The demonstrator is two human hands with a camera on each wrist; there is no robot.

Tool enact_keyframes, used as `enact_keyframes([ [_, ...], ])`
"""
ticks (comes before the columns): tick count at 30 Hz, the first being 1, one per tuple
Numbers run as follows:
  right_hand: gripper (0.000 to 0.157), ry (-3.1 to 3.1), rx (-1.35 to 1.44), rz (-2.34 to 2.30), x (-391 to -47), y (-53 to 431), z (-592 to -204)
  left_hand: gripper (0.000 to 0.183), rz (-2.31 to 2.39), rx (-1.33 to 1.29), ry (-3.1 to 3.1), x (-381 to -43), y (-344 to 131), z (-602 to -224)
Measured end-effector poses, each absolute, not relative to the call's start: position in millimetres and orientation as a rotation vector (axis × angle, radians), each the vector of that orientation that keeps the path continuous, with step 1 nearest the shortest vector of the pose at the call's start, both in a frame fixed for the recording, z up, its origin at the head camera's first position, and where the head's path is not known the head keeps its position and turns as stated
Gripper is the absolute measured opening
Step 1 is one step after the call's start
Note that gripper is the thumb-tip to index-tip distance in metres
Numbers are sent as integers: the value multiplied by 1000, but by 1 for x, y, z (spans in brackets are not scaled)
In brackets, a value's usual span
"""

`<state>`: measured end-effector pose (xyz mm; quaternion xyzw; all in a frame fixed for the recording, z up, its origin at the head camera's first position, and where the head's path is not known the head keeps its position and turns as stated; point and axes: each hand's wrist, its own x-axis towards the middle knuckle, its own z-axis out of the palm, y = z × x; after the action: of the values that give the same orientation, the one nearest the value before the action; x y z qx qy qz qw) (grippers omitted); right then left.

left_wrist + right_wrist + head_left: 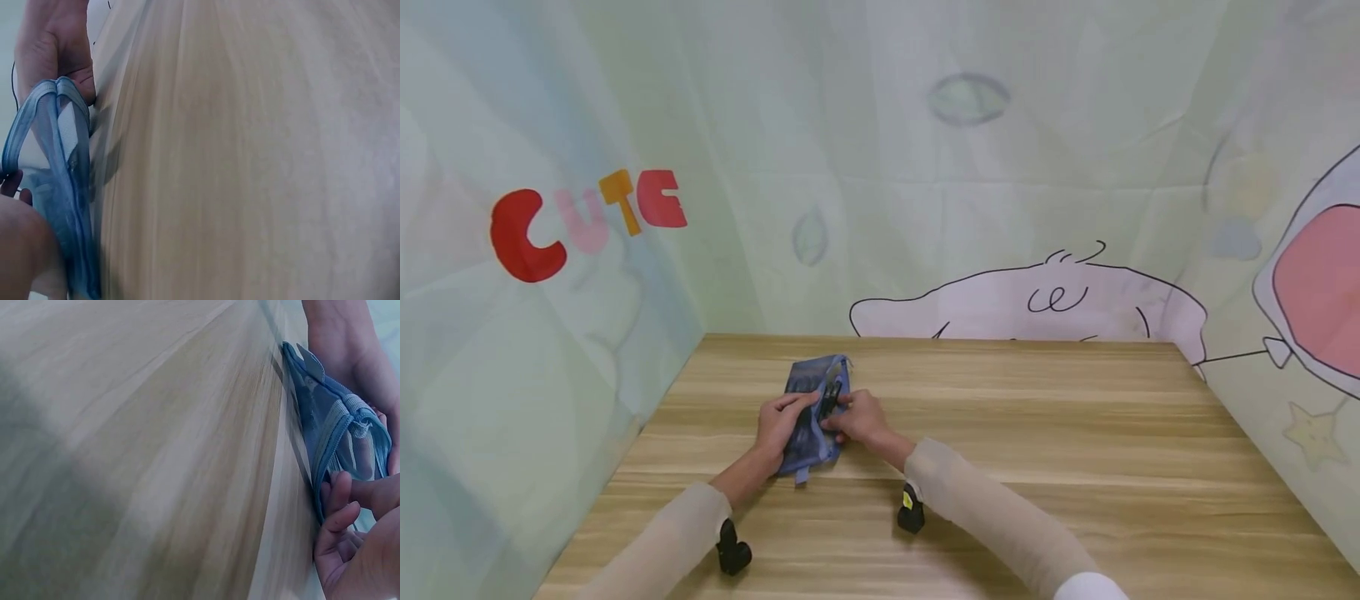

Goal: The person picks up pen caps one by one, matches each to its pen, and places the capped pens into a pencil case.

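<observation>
A blue mesh zipper pouch (803, 457) lies on the wooden table, its long zipped mouth spread apart. Dark slender items (831, 397) show inside the mouth; their kind is unclear. My left hand (778, 423) grips the pouch's left side, thumb along the top near the mouth. From the right, my right hand (862, 417) holds the opposite edge of the opening with curled fingers. In the right wrist view, the fingers of the right hand (362, 544) bend over the rim of the pouch (312, 403). The left wrist view shows the gaping mouth of the pouch (70, 181) between both hands.
The wood-grain table (1037, 433) stretches right of the pouch and toward the front. A printed cloth backdrop (760, 167) rises at the table's back and sides. Small black wrist devices (911, 510) hang at both sleeve cuffs.
</observation>
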<state>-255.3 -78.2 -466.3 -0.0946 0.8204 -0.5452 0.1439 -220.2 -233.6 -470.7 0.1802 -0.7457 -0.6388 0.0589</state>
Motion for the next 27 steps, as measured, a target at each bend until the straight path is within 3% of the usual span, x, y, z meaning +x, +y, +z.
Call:
enact_keyframes([
  [9,54,2260,-242,-1653,-255,-68,-463,40,-1918,464,-2422,-224,-244,-470],
  [16,24,2250,-255,-1725,-258,-48,-463,37,-1642,413,-2614,-222,-239,-466],
  [27,22,2402,-230,-1662,-267,16,-458,31,-1164,171,-2774,-221,-229,-462],
])
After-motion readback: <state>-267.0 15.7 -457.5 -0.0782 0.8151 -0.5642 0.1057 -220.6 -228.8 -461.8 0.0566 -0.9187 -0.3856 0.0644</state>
